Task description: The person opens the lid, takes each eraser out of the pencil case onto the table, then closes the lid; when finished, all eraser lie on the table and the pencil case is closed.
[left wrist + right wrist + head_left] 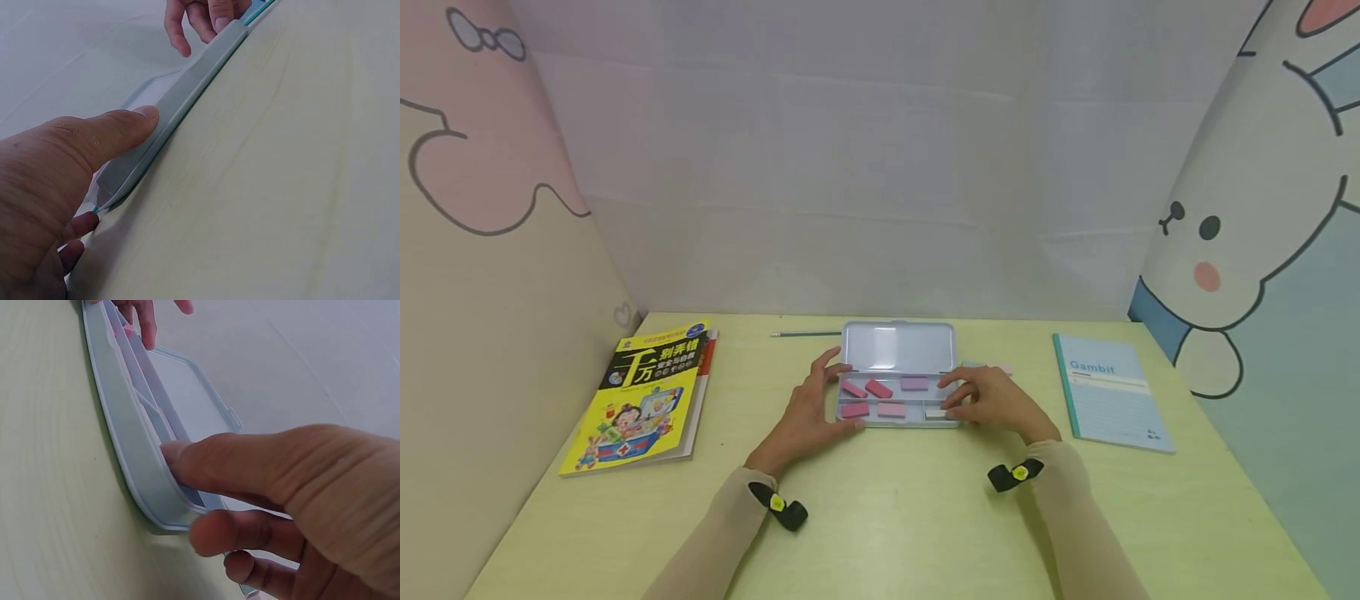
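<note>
An open pale-blue pencil case [897, 422] lies on the table with its lid [898, 346] folded back. Several erasers sit inside: red-pink ones [878, 388] and a purple one [914, 383] in the rear row, pink ones [892, 410] in front. My left hand [808, 417] holds the case's left end, its thumb [134, 128] against the front wall and fingers around the end. At the right end, my right hand [996, 402] has its thumb [206, 459] inside the front right compartment, fingertips at a white eraser [934, 413]. Its fingertip contact is partly hidden.
A pencil [805, 334] lies behind the case to the left. Small green and pink pieces [1004, 368] show behind my right hand. Books [640, 400] lie at the left, a blue notebook [1112, 392] at the right. A white wall [865, 183] rises behind the table.
</note>
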